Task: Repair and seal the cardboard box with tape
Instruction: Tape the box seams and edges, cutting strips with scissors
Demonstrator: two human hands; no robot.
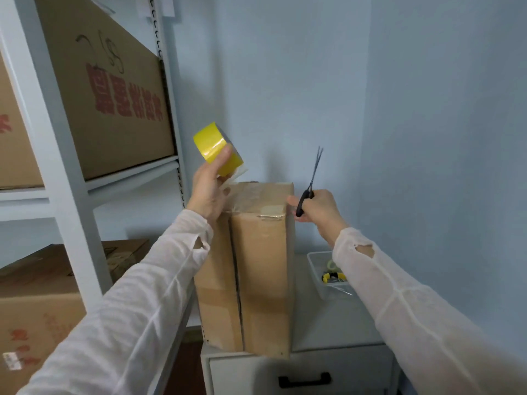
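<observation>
Pale wall (399,109) backs cardboard box (262,280); left hand (206,192) grips tape roll (211,143), right hand (318,208) grips scissors (300,207), handles half hidden.

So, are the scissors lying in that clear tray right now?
No, the right hand grips the black-handled scissors beside the cardboard box, blades pointing up, well above the clear tray.

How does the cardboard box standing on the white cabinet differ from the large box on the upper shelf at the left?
The standing box has plain brown faces; the shelf box carries red printed characters and black handwriting. The standing box is upright, tall and narrow, with clear tape across its top; the shelf box lies wide. Both are brown cardboard.
</observation>
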